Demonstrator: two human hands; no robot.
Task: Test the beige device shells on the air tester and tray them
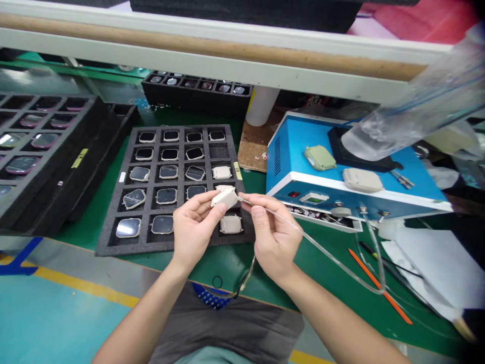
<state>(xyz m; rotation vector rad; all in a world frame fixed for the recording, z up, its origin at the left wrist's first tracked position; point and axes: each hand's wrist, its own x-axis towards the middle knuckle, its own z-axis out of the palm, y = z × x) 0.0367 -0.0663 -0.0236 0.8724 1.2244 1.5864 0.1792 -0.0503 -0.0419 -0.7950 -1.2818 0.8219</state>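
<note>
My left hand (pixel 197 227) pinches a beige smartwatch case (pixel 224 200) between thumb and fingers, tilted above the foam tray (pixel 147 247). My right hand (pixel 275 235) is closed on the end of a clear plastic tube (pixel 322 247). The tube's thin tip meets the right edge of the case, though I cannot tell whether it enters it. From there the tube loops right to a fitting on the blue machine (pixel 282 151). Dark-faced watches (pixel 166 195) fill most of the tray's compartments. Beige cases (pixel 231 224) lie in its right column, partly hidden by my hands.
Stacked foam trays (pixel 71 177) hold more watches at left. On the machine lie a greenish case (pixel 320 157), a beige case (pixel 362 180) and a plastic cylinder. An orange stick (pixel 381 286) and white papers (pixel 435 268) are at right. A shelf edge (pixel 212 53) crosses above.
</note>
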